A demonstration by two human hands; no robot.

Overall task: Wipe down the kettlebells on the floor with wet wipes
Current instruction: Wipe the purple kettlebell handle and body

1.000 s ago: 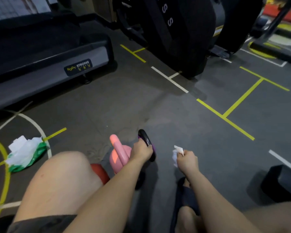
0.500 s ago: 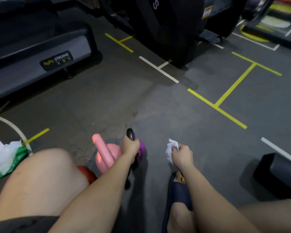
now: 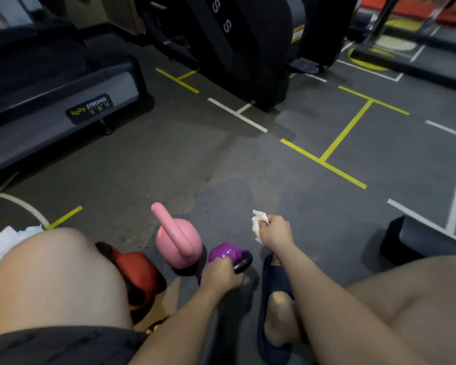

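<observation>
Grips glossy purple kettlebell (image 3: 225,251) in left hand (image 3: 223,276), pinches crumpled white wipe (image 3: 257,225) in right hand (image 3: 275,233) at two o'clock, poised to rub.

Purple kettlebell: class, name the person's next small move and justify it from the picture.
Probably bring the right hand with its wipe across onto the purple kettlebell: the left hand grips its black handle, while the wipe is held clear of it.

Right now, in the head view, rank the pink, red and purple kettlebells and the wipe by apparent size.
1. pink kettlebell and red kettlebell: look alike, and the red one is partly hidden by the knee, so they are unranked.
2. purple kettlebell
3. wipe
</observation>
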